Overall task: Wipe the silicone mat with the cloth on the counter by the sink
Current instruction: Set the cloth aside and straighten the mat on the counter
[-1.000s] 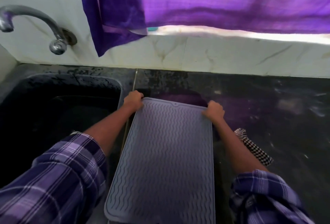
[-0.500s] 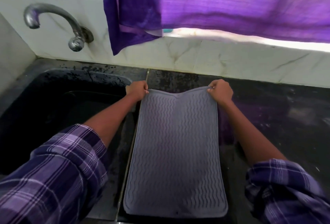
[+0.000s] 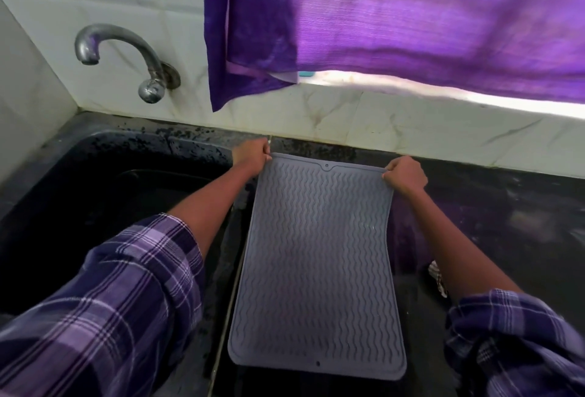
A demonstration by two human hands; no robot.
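Observation:
A grey silicone mat (image 3: 318,266) with a wavy ribbed surface lies lengthwise on the dark counter (image 3: 493,206), just right of the sink. My left hand (image 3: 251,154) pinches its far left corner. My right hand (image 3: 405,173) pinches its far right corner. The far edge is pulled taut between them. A checked cloth (image 3: 438,279) shows only as a small piece behind my right forearm, on the counter to the mat's right.
A black sink basin (image 3: 95,200) fills the left side, with a metal tap (image 3: 126,57) on the tiled wall above it. A purple curtain (image 3: 395,22) hangs over the marble backsplash (image 3: 411,124). The counter stretches off to the right.
The mat has slid away from me towards the wall, and its near edge now rests on the counter. Its sagging far edge has been pulled straight. The cloth is mostly hidden by my right arm.

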